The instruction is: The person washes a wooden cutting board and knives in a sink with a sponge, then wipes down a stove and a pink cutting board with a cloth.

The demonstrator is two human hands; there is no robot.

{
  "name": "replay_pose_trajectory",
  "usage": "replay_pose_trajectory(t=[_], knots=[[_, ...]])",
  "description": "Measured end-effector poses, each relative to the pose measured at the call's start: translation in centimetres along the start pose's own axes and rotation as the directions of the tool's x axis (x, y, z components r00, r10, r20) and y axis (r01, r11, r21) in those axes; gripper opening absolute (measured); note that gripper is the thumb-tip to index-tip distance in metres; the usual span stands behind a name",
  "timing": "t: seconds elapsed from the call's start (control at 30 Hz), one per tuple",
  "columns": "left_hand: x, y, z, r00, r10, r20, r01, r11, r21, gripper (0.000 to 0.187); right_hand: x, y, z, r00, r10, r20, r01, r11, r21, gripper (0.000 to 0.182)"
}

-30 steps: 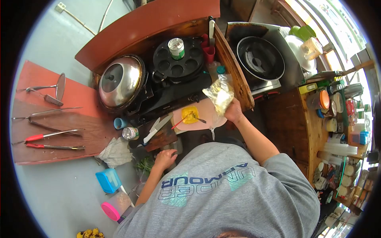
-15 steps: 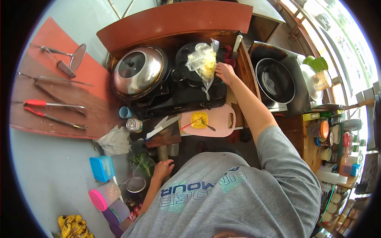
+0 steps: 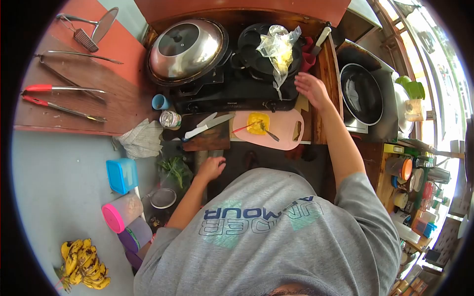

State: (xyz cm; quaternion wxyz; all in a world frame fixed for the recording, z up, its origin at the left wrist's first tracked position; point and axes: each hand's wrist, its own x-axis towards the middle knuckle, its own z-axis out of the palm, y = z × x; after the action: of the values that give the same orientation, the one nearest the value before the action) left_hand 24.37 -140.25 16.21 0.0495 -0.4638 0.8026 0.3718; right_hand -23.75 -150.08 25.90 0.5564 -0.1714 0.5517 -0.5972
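Observation:
My right hand (image 3: 312, 90) is held to the right of the stove with its fingers apart and nothing in them. Just left of it, a clear plastic bag with yellow contents (image 3: 282, 54) lies on the dark pan (image 3: 249, 44) on the black stove (image 3: 232, 91). My left hand (image 3: 212, 168) hangs low, near the front edge of the wooden board (image 3: 207, 140), its fingers curled; whether they hold anything is hidden. Between the hands, a yellow dish (image 3: 257, 123) with a red-handled utensil and a dark spoon sits on the pink cutting board (image 3: 291, 126).
A domed metal lid (image 3: 187, 47) covers the left burner. Knives (image 3: 210, 127), a glass jar (image 3: 170, 120) and a blue cup (image 3: 160, 102) stand or lie left of the pink board. A black wok (image 3: 362, 93) is at the right; bananas (image 3: 85, 264) are at the lower left.
My right hand has moved away from the plastic bag, and its fingers have spread. The bag remains on the pan. The camera view has shifted, and my left hand stays low.

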Motion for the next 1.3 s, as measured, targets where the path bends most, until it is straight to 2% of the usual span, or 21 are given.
replay_pose_trajectory(t=[0.13, 0.17, 0.23, 0.27, 0.3, 0.37, 0.4, 0.47, 0.6, 0.67, 0.7, 0.77, 0.8, 0.87, 0.9, 0.97, 1.1, 1.17, 1.2, 1.27, 1.3], knots=[[6.0, 0.6, 1.2, 0.990, 0.082, -0.119, -0.105, 0.973, -0.204, 0.032, -6.1, 3.9, -4.4, 0.968, 0.215, 0.132, -0.200, 0.973, -0.118, 0.033], [7.5, 1.0, 1.6, 0.980, 0.084, -0.180, -0.133, 0.952, -0.277, 0.035, -8.4, 4.5, -5.0, 0.949, 0.298, 0.103, -0.277, 0.944, -0.178, 0.032], [10.0, 1.6, 2.0, 0.975, 0.083, -0.205, -0.141, 0.947, -0.288, 0.043, -10.9, 8.2, -7.6, 0.907, 0.411, 0.090, -0.377, 0.889, -0.259, 0.033], [11.0, 1.9, 2.2, 0.968, 0.058, -0.245, -0.133, 0.944, -0.300, 0.051, -12.2, 9.8, -8.6, 0.869, 0.494, 0.007, -0.477, 0.843, -0.249, 0.034], [11.8, 2.2, 2.4, 0.968, 0.081, -0.237, -0.151, 0.944, -0.294, 0.051, -13.2, 11.2, -9.5, 0.831, 0.553, -0.063, -0.546, 0.786, -0.290, 0.035], [13.1, 2.6, 2.7, 0.956, 0.054, -0.287, -0.172, 0.899, -0.404, 0.075, -15.9, 12.7, -9.8, 0.829, 0.541, -0.144, -0.558, 0.775, -0.298, 0.037], [13.7, 3.0, 2.7, 0.958, 0.070, -0.278, -0.180, 0.900, -0.397, 0.075, -17.2, 13.3, -10.2, 0.830, 0.536, -0.152, -0.556, 0.782, -0.282, 0.037], [14.8, 3.4, 2.6, 0.961, 0.118, -0.251, -0.218, 0.881, -0.420, 0.095, -19.7, 14.6, -11.0, 0.835, 0.519, -0.184, -0.550, 0.798, -0.247, 0.037], [17.4, 4.0, 2.6, 0.987, 0.132, -0.089, -0.156, 0.905, -0.396, 0.107, -23.4, 16.7, -13.0, 0.794, 0.538, -0.284, -0.601, 0.765, -0.229, 0.034], [18.6, 4.0, 3.7, 0.960, 0.257, -0.106, -0.266, 0.737, -0.621, 0.113, -24.7, 17.7, -14.4, 0.804, 0.493, -0.331, -0.579, 0.776, -0.251, 0.030], [19.0, 4.0, 3.6, 0.960, 0.261, -0.100, -0.265, 0.740, -0.618, 0.113, -25.4, 17.8, -15.1, 0.803, 0.494, -0.333, -0.580, 0.778, -0.243, 0.030], [19.5, 4.3, 3.0, 0.969, 0.224, -0.100, -0.246, 0.866, -0.435, 0.112, -26.8, 17.7, -16.4, 0.783, 0.482, -0.394, -0.594, 0.767, -0.243, 0.029], [19.1, 5.2, 2.2, 0.969, 0.231, -0.090, -0.247, 0.867, -0.432, 0.112, -27.6, 18.0, -17.5, 0.779, 0.484, -0.399, -0.596, 0.769, -0.231, 0.029], [18.5, 6.8, 0.8, 0.921, 0.341, -0.191, -0.384, 0.878, -0.285, 0.106, -29.2, 18.7, -19.7, 0.819, 0.343, -0.461, -0.552, 0.692, -0.465, 0.031], [18.8, 6.8, 0.9, 0.918, 0.353, -0.180, -0.392, 0.875, -0.283, 0.106, -30.2, 18.9, -20.9, 0.814, 0.341, -0.470, -0.554, 0.698, -0.453, 0.031], [19.1, 6.7, 0.9, 0.930, 0.353, -0.106, -0.366, 0.848, -0.385, 0.101, -32.6, 19.3, -23.2, 0.872, 0.128, -0.472, -0.476, 0.438, -0.762, 0.034], [18.5, 7.6, 1.7, 0.920, 0.356, -0.163, -0.389, 0.873, -0.292, 0.096, -37.1, 21.3, -28.2, 0.825, 0.130, -0.550, -0.552, 0.395, -0.734, 0.035], [18.7, 7.1, 3.1, 0.921, 0.334, -0.199, -0.389, 0.814, -0.431, 0.094, -38.8, 23.1, -30.6, 0.787, 0.188, -0.587, -0.605, 0.418, -0.678, 0.033], [18.4, 7.4, 3.5, 0.920, 0.337, -0.198, -0.391, 0.814, -0.430, 0.094, -39.5, 24.0, -31.4, 0.786, 0.187, -0.589, -0.606, 0.420, -0.676, 0.033], [17.7, 8.1, 4.4, 0.932, 0.270, -0.243, -0.361, 0.765, -0.534, 0.090, -40.6, 25.4, -32.6, 0.716, 0.299, -0.630, -0.674, 0.532, -0.513, 0.031], [17.3, 8.8, 4.8, 0.930, 0.270, -0.247, -0.364, 0.764, -0.533, 0.090, -40.9, 25.1, -32.4, 0.719, 0.295, -0.629, -0.671, 0.533, -0.516, 0.031]])
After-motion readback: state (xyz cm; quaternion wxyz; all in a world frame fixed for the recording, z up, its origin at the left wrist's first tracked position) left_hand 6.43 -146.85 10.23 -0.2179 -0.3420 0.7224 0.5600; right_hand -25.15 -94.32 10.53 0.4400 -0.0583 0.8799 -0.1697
